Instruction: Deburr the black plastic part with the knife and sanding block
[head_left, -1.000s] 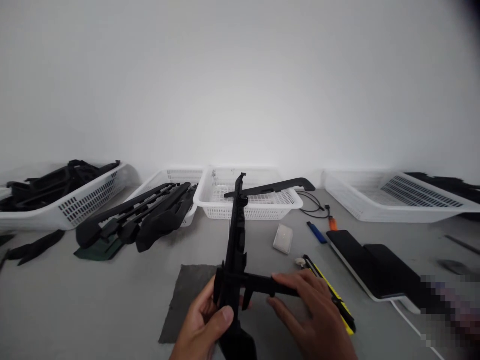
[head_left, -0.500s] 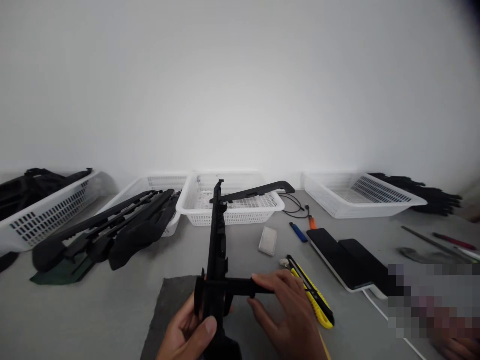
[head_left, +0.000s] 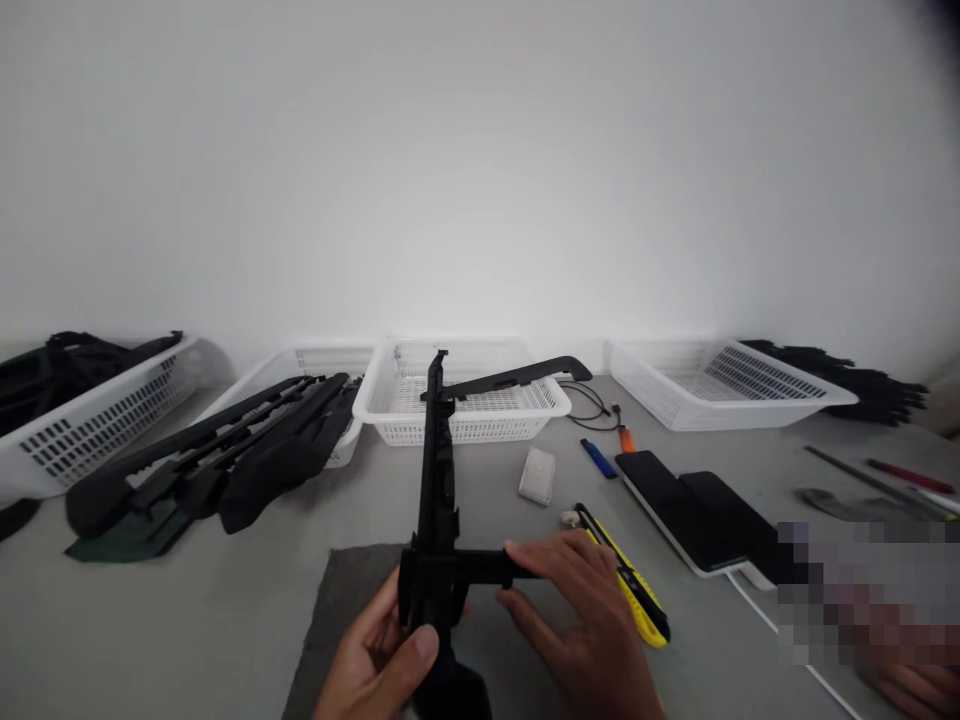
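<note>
My left hand [head_left: 382, 650] grips a long black plastic part [head_left: 435, 490], its slim end pointing away from me. Its wider near end runs out of view at the bottom. Across the part lies a black caliper [head_left: 480, 567], its jaws on either side of the part. My right hand [head_left: 581, 620] pinches the caliper's bar between thumb and fingers. Whether the jaws touch the part I cannot tell, black on black. Below the left hand a dark grey cloth [head_left: 322, 620] lies on the table.
White baskets [head_left: 465, 430] line the wall; black parts [head_left: 292, 455] lie over one at left, another part [head_left: 525, 376] across the middle one. To the right are a yellow utility knife [head_left: 637, 595], a small clear box [head_left: 537, 475], phones [head_left: 675, 510] and another person's blurred hand [head_left: 892, 630].
The part and caliper have turned slightly, and the caliper's jaws look less spread in view. Both hands keep their hold. The whole view has shifted a little.
</note>
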